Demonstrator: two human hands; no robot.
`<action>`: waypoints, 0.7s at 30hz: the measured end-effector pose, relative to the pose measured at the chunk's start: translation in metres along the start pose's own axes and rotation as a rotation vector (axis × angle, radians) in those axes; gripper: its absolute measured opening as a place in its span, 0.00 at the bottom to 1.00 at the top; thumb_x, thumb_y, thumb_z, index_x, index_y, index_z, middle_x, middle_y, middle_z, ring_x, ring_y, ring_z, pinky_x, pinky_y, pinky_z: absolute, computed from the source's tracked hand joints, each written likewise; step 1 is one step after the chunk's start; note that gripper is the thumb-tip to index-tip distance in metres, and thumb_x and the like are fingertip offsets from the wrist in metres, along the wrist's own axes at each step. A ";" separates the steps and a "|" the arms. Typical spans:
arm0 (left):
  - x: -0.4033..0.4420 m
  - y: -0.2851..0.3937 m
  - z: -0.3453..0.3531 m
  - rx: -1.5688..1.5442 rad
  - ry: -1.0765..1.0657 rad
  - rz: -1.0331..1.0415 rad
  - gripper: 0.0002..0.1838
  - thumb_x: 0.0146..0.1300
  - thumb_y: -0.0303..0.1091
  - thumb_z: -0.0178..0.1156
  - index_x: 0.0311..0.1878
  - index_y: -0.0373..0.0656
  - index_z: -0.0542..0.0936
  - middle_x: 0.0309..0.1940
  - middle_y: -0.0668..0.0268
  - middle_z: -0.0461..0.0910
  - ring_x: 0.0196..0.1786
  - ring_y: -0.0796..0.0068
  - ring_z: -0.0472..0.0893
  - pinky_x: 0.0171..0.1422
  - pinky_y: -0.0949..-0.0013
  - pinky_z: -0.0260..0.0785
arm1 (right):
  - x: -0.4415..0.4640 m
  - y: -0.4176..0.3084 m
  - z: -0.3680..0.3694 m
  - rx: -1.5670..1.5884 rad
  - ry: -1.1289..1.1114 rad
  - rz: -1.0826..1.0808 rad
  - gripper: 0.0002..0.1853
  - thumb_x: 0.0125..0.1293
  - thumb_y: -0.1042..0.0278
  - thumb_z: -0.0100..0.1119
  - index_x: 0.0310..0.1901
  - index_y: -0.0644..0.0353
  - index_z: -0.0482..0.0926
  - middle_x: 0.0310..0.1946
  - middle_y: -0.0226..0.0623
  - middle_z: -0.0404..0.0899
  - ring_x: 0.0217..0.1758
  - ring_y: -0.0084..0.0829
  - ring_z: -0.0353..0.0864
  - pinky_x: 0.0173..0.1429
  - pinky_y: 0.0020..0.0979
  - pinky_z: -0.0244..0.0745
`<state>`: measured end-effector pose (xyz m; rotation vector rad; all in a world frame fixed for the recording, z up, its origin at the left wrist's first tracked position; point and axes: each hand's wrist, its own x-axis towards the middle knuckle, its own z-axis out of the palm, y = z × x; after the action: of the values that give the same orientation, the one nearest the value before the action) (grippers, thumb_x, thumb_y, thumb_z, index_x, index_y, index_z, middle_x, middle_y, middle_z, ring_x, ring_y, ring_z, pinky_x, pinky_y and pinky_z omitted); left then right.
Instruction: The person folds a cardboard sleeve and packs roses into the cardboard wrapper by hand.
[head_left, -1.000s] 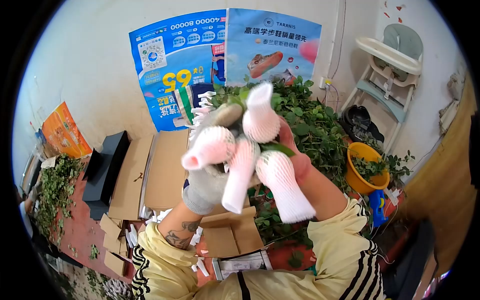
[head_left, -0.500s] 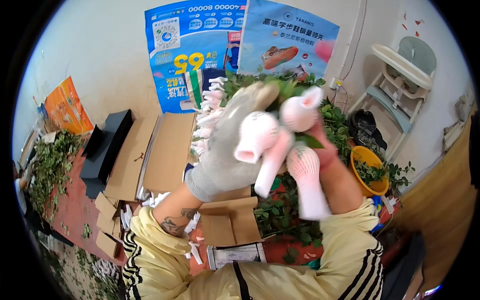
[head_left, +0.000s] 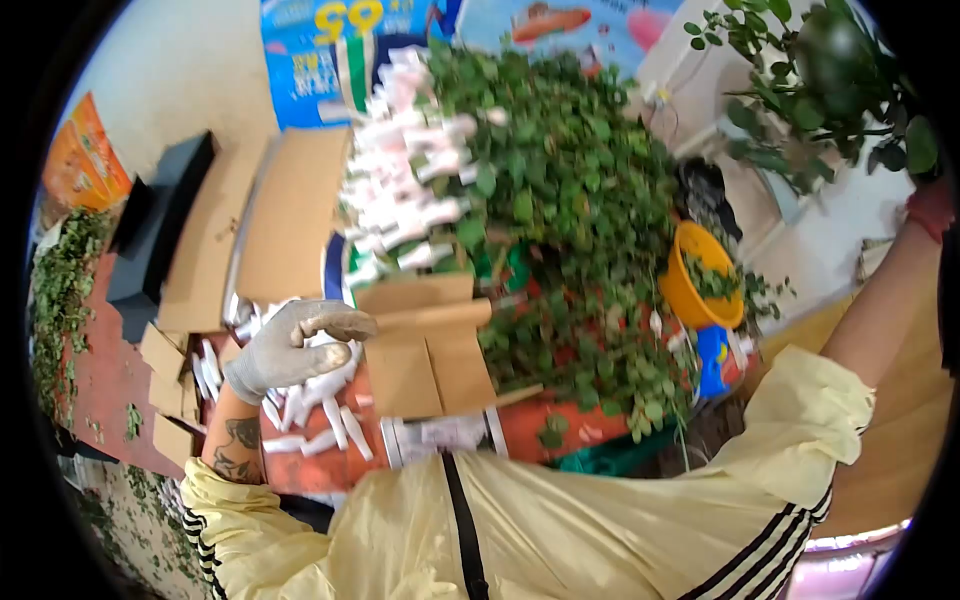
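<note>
Two hands: left hand (head_left: 312, 345), loosely open, empty, by white sleeves (head_left: 335, 420); right hand (head_left: 932, 208), at right, closed around leafy stems (head_left: 800, 108). Apparent step: handling stems; next calls for steady grip.

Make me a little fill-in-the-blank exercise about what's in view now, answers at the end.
The left hand wears a glove coloured ____. Leafy stems at upper right are beside the person's ____ hand. The stripes on the yellow sleeves are coloured ____. Inside the yellow bucket are green ____.

Missing words: grey; right; black; leaves.
</note>
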<state>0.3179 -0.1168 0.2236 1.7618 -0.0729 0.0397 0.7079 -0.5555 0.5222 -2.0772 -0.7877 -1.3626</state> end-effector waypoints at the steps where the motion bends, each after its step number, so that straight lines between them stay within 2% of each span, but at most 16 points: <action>1: -0.007 -0.017 0.008 -0.093 -0.031 -0.076 0.33 0.58 0.52 0.63 0.55 0.32 0.75 0.47 0.57 0.79 0.51 0.71 0.77 0.56 0.67 0.67 | -0.012 -0.008 0.001 -0.174 -0.141 -0.067 0.21 0.56 0.66 0.61 0.53 0.58 0.76 0.48 0.43 0.78 0.53 0.38 0.75 0.58 0.35 0.69; 3: -0.015 -0.049 0.017 0.040 -0.218 -0.141 0.39 0.62 0.62 0.53 0.60 0.34 0.72 0.54 0.57 0.76 0.53 0.71 0.76 0.58 0.69 0.67 | -0.038 -0.038 0.004 -0.384 -0.359 -0.226 0.22 0.55 0.66 0.61 0.54 0.58 0.76 0.49 0.43 0.78 0.54 0.39 0.74 0.59 0.36 0.68; 5: -0.025 -0.078 0.029 -0.005 -0.343 -0.116 0.39 0.64 0.62 0.52 0.61 0.32 0.69 0.57 0.56 0.74 0.60 0.65 0.73 0.62 0.65 0.65 | -0.066 -0.090 0.012 -0.433 -0.567 -0.431 0.23 0.54 0.66 0.61 0.55 0.58 0.75 0.50 0.43 0.78 0.56 0.41 0.74 0.61 0.36 0.67; 6: -0.033 -0.081 0.032 -0.122 -0.376 -0.294 0.40 0.64 0.62 0.51 0.63 0.31 0.68 0.58 0.55 0.73 0.61 0.64 0.72 0.63 0.65 0.65 | -0.082 -0.120 0.019 -0.411 -0.679 -0.542 0.24 0.54 0.66 0.61 0.55 0.58 0.75 0.50 0.44 0.77 0.56 0.41 0.73 0.61 0.36 0.67; 8: -0.053 -0.114 0.040 -0.349 -0.386 -0.347 0.44 0.64 0.64 0.49 0.66 0.30 0.62 0.61 0.52 0.69 0.64 0.62 0.69 0.64 0.65 0.64 | -0.117 -0.187 0.041 -0.276 -1.019 -0.763 0.25 0.53 0.66 0.61 0.56 0.58 0.75 0.51 0.44 0.77 0.57 0.43 0.73 0.62 0.37 0.66; 9: -0.059 -0.096 0.038 -0.269 -0.364 -0.323 0.38 0.66 0.63 0.47 0.66 0.38 0.66 0.61 0.56 0.70 0.58 0.68 0.73 0.51 0.70 0.73 | -0.137 -0.220 0.055 -0.165 -1.257 -0.824 0.26 0.53 0.66 0.61 0.57 0.58 0.74 0.51 0.44 0.77 0.58 0.43 0.72 0.63 0.37 0.66; 10: -0.067 -0.114 0.042 -0.265 -0.339 -0.238 0.38 0.66 0.61 0.48 0.66 0.37 0.66 0.60 0.56 0.71 0.58 0.67 0.73 0.56 0.69 0.71 | -0.158 -0.255 0.071 -0.022 -1.615 -0.711 0.31 0.45 0.74 0.58 0.58 0.58 0.73 0.48 0.45 0.77 0.57 0.45 0.72 0.64 0.37 0.64; 11: -0.070 -0.135 0.048 -0.254 -0.318 -0.146 0.37 0.67 0.60 0.49 0.66 0.37 0.65 0.60 0.56 0.71 0.58 0.67 0.72 0.60 0.67 0.68 | -0.179 -0.263 0.087 0.067 -1.785 -0.722 0.32 0.45 0.75 0.54 0.58 0.58 0.72 0.48 0.45 0.77 0.56 0.45 0.72 0.64 0.38 0.64; 12: -0.075 -0.147 0.052 -0.265 -0.307 -0.151 0.37 0.67 0.60 0.49 0.66 0.37 0.65 0.60 0.56 0.71 0.58 0.67 0.72 0.60 0.67 0.68 | -0.202 -0.268 0.104 0.053 -1.929 -0.691 0.31 0.47 0.73 0.52 0.59 0.58 0.72 0.48 0.46 0.77 0.56 0.43 0.73 0.65 0.37 0.64; 14: -0.080 -0.164 0.056 -0.247 -0.267 -0.070 0.38 0.66 0.59 0.51 0.67 0.36 0.65 0.56 0.58 0.73 0.58 0.68 0.71 0.63 0.68 0.62 | -0.245 -0.256 0.142 0.147 -2.009 -0.747 0.29 0.51 0.66 0.51 0.59 0.59 0.71 0.53 0.48 0.74 0.59 0.43 0.72 0.68 0.37 0.62; 15: -0.082 -0.161 0.056 -0.255 -0.263 -0.069 0.38 0.66 0.59 0.51 0.67 0.36 0.65 0.56 0.58 0.73 0.58 0.68 0.71 0.63 0.68 0.62 | -0.265 -0.250 0.160 0.165 -2.058 -0.724 0.29 0.53 0.62 0.53 0.59 0.60 0.71 0.55 0.48 0.74 0.61 0.44 0.71 0.69 0.37 0.61; 16: -0.086 -0.154 0.055 -0.363 -0.293 -0.129 0.38 0.65 0.59 0.52 0.67 0.36 0.64 0.56 0.59 0.73 0.57 0.70 0.71 0.62 0.69 0.62 | -0.274 -0.265 0.167 0.090 -2.101 -0.698 0.28 0.56 0.60 0.49 0.59 0.60 0.69 0.56 0.47 0.74 0.62 0.43 0.71 0.67 0.36 0.63; 17: -0.089 -0.147 0.054 -0.469 -0.319 -0.190 0.38 0.65 0.58 0.54 0.68 0.36 0.63 0.55 0.60 0.73 0.56 0.72 0.70 0.61 0.70 0.62 | -0.275 -0.284 0.178 0.121 -2.313 -0.596 0.29 0.56 0.58 0.53 0.60 0.60 0.68 0.52 0.45 0.77 0.56 0.43 0.75 0.62 0.35 0.67; 18: -0.091 -0.145 0.053 -0.475 -0.309 -0.192 0.38 0.65 0.58 0.54 0.68 0.36 0.63 0.55 0.60 0.73 0.56 0.72 0.70 0.61 0.70 0.62 | -0.299 -0.270 0.197 0.131 -2.346 -0.545 0.28 0.55 0.57 0.54 0.58 0.60 0.70 0.50 0.44 0.78 0.54 0.41 0.77 0.60 0.35 0.67; 19: -0.093 -0.143 0.054 -0.603 -0.346 -0.253 0.42 0.64 0.59 0.54 0.68 0.33 0.60 0.60 0.55 0.69 0.62 0.67 0.67 0.66 0.67 0.57 | -0.323 -0.256 0.215 0.143 -2.379 -0.493 0.27 0.55 0.56 0.56 0.56 0.60 0.72 0.48 0.43 0.79 0.51 0.40 0.78 0.58 0.34 0.68; 21: -0.096 -0.147 0.057 -0.745 -0.375 -0.320 0.45 0.63 0.60 0.54 0.69 0.29 0.57 0.65 0.51 0.65 0.68 0.62 0.63 0.71 0.63 0.53 | -0.330 -0.276 0.222 0.153 -2.445 -0.445 0.29 0.54 0.55 0.58 0.56 0.61 0.72 0.48 0.43 0.79 0.51 0.39 0.78 0.58 0.33 0.68</action>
<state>0.2323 -0.1419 0.0627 0.9998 -0.0657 -0.4934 0.5425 -0.2698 0.1690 -2.4043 -1.8444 1.9439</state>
